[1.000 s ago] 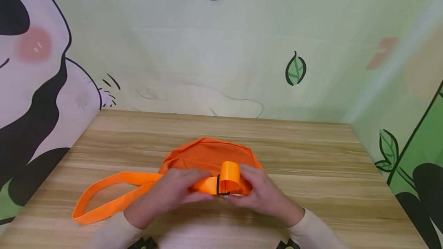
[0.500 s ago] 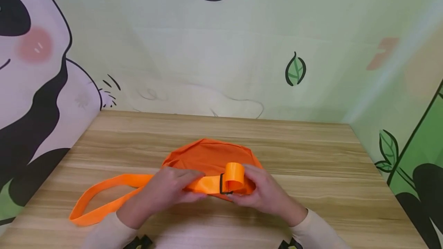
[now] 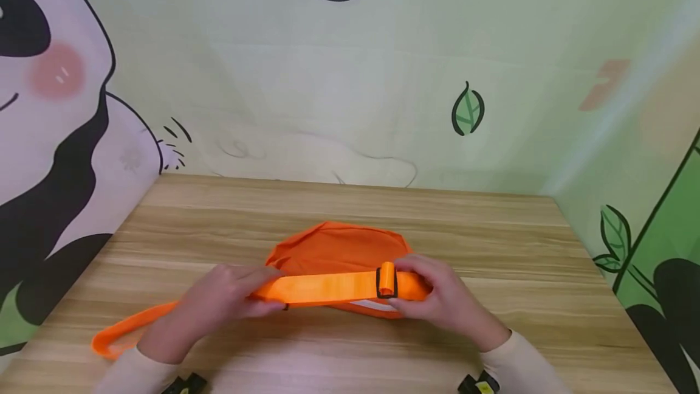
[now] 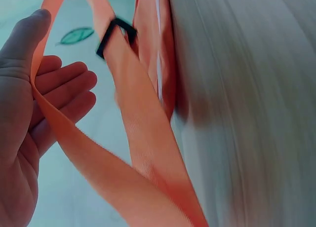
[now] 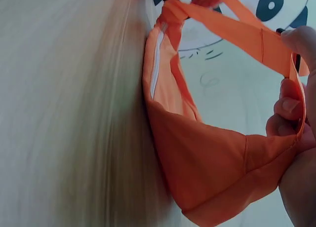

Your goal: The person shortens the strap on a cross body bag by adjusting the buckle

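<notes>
An orange waist bag (image 3: 339,248) lies on the table, its light zipper (image 5: 157,64) showing in the right wrist view. Stretched across its near side is the orange strap (image 3: 328,287). My left hand (image 3: 219,297) pinches the strap between thumb and fingers, to the left of the bag. At the bag's right end, my right hand (image 3: 445,297) grips the strap beside a black slider buckle (image 3: 378,284), where a small loop of webbing stands up. Another black buckle (image 4: 106,37) sits on the strap in the left wrist view. Part of the strap is hidden behind my left hand.
The wood-grain table (image 3: 350,205) runs back to a wall (image 3: 350,78) printed with a panda and leaves. A slack loop of strap (image 3: 126,324) trails on the tabletop left of my left forearm.
My left hand has slid left and my right hand slightly right, so more strap lies straight between them. The webbing loop at the buckle has shrunk. The slack loop at left is smaller.
</notes>
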{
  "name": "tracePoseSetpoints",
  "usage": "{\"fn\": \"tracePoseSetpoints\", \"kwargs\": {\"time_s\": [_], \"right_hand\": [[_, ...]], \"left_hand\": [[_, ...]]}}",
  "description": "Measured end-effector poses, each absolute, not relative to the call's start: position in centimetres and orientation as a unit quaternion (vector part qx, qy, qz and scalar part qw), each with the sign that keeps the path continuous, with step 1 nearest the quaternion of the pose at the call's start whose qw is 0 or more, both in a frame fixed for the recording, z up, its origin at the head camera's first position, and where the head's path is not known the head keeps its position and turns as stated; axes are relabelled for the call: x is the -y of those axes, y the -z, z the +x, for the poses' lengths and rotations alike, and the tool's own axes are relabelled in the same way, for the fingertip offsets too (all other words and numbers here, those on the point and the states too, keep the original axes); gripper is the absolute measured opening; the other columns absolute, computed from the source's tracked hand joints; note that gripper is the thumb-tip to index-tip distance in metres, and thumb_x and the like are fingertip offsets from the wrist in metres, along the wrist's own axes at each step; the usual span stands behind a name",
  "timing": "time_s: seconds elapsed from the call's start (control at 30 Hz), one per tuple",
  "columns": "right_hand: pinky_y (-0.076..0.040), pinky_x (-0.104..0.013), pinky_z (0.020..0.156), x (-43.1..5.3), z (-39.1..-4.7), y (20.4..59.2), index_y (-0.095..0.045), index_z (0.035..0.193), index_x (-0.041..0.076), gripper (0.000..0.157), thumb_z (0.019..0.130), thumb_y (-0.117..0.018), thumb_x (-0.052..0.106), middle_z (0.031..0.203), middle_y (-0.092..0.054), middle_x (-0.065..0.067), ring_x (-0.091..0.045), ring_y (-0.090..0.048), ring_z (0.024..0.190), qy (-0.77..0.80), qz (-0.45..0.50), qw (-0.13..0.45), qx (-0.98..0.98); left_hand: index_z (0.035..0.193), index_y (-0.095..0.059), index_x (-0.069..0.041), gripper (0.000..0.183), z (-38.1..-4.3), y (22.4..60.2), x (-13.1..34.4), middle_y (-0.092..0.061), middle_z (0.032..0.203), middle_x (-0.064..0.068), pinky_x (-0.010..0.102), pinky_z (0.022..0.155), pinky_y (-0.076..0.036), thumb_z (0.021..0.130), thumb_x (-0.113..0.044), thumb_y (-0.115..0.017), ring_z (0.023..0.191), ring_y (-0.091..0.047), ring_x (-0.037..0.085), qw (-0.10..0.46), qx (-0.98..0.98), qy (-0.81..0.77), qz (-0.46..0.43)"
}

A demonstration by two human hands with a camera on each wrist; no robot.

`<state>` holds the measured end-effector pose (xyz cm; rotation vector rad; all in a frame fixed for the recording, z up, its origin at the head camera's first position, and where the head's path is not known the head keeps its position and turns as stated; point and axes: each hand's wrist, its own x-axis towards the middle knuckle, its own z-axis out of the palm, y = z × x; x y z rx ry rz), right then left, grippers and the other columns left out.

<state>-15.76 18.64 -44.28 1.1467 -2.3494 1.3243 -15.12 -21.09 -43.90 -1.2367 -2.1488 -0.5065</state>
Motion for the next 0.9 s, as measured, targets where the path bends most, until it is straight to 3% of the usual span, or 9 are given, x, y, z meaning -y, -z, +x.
{"fn": "tracePoseSetpoints", "kwargs": {"time_s": [0.43,0.53,0.67,0.77,0.9], "right_hand": [[-0.063,-0.028,0.078,-20.6,-15.8,44.2,-0.072,0.127,0.008,0.044,0.086,-0.088,0.001,0.117,-0.075,-0.012,-0.011,-0.069,0.091,-0.499,0.321,0.019,0.805],[-0.063,-0.029,0.078,-20.5,-15.8,44.3,-0.071,0.128,0.007,0.045,0.086,-0.088,0.002,0.116,-0.075,-0.014,-0.011,-0.069,0.091,-0.496,0.329,0.028,0.803],[-0.063,-0.028,0.076,-19.8,-15.7,44.4,-0.072,0.126,0.006,0.044,0.085,-0.089,0.002,0.113,-0.075,-0.013,-0.009,-0.068,0.090,-0.494,0.343,0.050,0.798],[-0.063,-0.027,0.076,-19.2,-15.7,44.4,-0.072,0.124,0.005,0.046,0.082,-0.090,-0.001,0.111,-0.075,-0.014,-0.009,-0.068,0.091,-0.493,0.357,0.070,0.790],[-0.062,-0.027,0.076,-18.2,-15.8,44.3,-0.072,0.123,0.006,0.049,0.079,-0.091,-0.002,0.111,-0.076,-0.012,-0.011,-0.068,0.091,-0.481,0.381,0.097,0.784]], "left_hand": [[0.104,-0.080,-0.012,0.051,-15.0,44.3,24.0,-0.080,0.090,-0.003,0.026,0.063,-0.061,0.105,-0.059,-0.059,0.070,-0.074,0.013,0.294,0.831,0.163,-0.443],[0.113,-0.079,-0.016,0.045,-14.7,43.9,24.0,-0.082,0.101,-0.004,0.029,0.070,-0.063,0.101,-0.058,-0.068,0.080,-0.076,0.012,0.236,0.860,0.172,-0.417],[0.125,-0.076,-0.016,0.038,-14.5,43.3,22.3,-0.081,0.114,-0.004,0.036,0.084,-0.065,0.095,-0.038,-0.084,0.097,-0.077,0.015,0.140,0.883,0.226,-0.386],[0.129,-0.072,-0.010,0.039,-14.4,43.0,19.4,-0.080,0.120,0.000,0.042,0.092,-0.064,0.096,-0.027,-0.084,0.106,-0.077,0.020,0.099,0.880,0.270,-0.377],[0.139,-0.065,-0.010,0.051,-14.2,42.9,14.9,-0.073,0.135,0.002,0.047,0.104,-0.059,0.100,-0.039,-0.078,0.123,-0.071,0.022,0.062,0.885,0.291,-0.358]]}}
